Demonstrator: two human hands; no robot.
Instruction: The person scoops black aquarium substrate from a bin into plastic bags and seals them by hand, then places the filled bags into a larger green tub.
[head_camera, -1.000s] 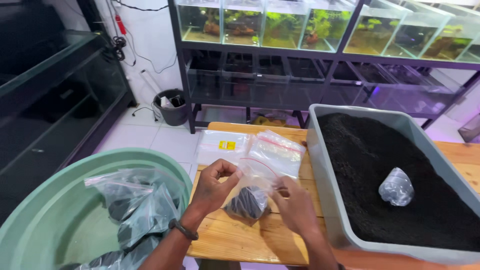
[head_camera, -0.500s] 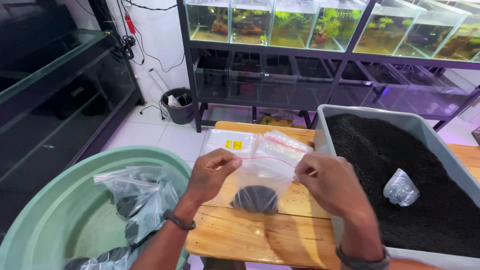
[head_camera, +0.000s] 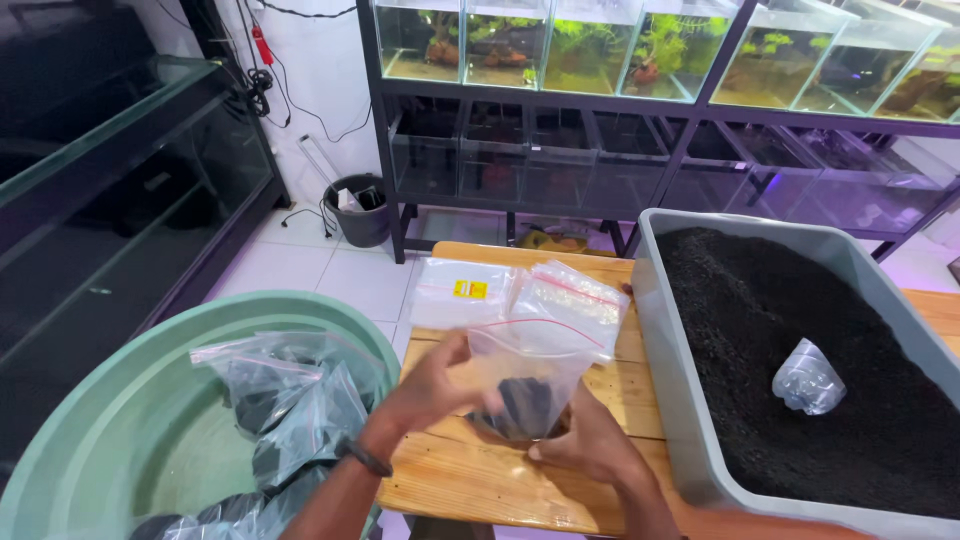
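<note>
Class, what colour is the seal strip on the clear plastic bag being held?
Red seal strip, head view.

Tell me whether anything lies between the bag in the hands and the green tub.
Nothing visible does: the zip bag of dark soil sits just right of the green tub rim, open air between.

place: aquarium shop, back work area
rack (head_camera: 560, 130): rows of planted tanks (head_camera: 590, 45)
left of rack: big glass tank (head_camera: 110, 190)
below rack: bench (head_camera: 500, 470), tub of black substrate (head_camera: 800, 350)
</note>
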